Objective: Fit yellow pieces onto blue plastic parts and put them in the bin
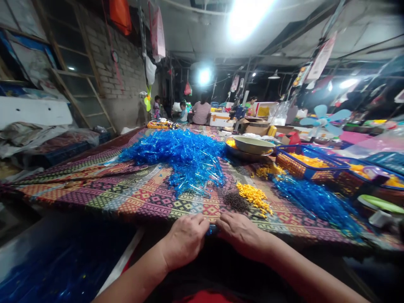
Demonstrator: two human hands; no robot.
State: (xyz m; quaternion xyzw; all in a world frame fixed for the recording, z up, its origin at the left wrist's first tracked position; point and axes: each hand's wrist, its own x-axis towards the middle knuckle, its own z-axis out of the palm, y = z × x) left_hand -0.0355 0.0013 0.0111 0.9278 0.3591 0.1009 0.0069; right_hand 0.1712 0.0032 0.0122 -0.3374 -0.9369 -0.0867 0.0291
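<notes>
While bag print [322,57] blurs, left hand [186,239] and right hand [241,233] curl fingers [202,223], grasp unclear.

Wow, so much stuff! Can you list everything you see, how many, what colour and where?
patterned cloth: one, many-coloured, under the heaps
big heap: one, shiny blue, middle
smaller heap: one, blue, right
yellow heap: one, yellow, near front edge
dark heap: one, dark brown, left of the yellow heap
more blue pieces: too many to count, blue, lower left
bowls: at least two, top one pale, behind the yellow heap
baskets: at least two, blue-rimmed, right
fan: one, pale blue, right
hanging bags: several, orange, pink, white, overhead
lights: several, white, overhead
people: at least three, mixed clothes, background
left grip: one, bare, front edge
right grip: one, bare, beside it
</notes>
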